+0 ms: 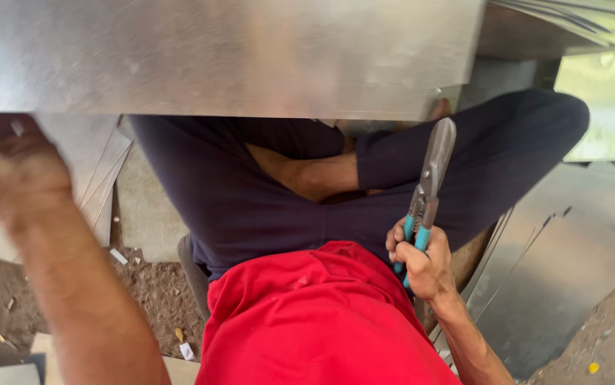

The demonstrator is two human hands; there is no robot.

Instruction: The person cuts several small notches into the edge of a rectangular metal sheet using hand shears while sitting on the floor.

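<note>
Soft daylight; left hand (8, 167) motion-blurred, sheet metal (222, 57) hazy

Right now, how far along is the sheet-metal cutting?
Cut sheets already lie on the ground at the right. The left hand grips the big metal sheet; the right hand holds closed tin snips clear of it. No cut shows in this sheet yet.

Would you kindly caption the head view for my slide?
Seated person's right hand grips tin snips; left hand holds a metal sheet.
</note>
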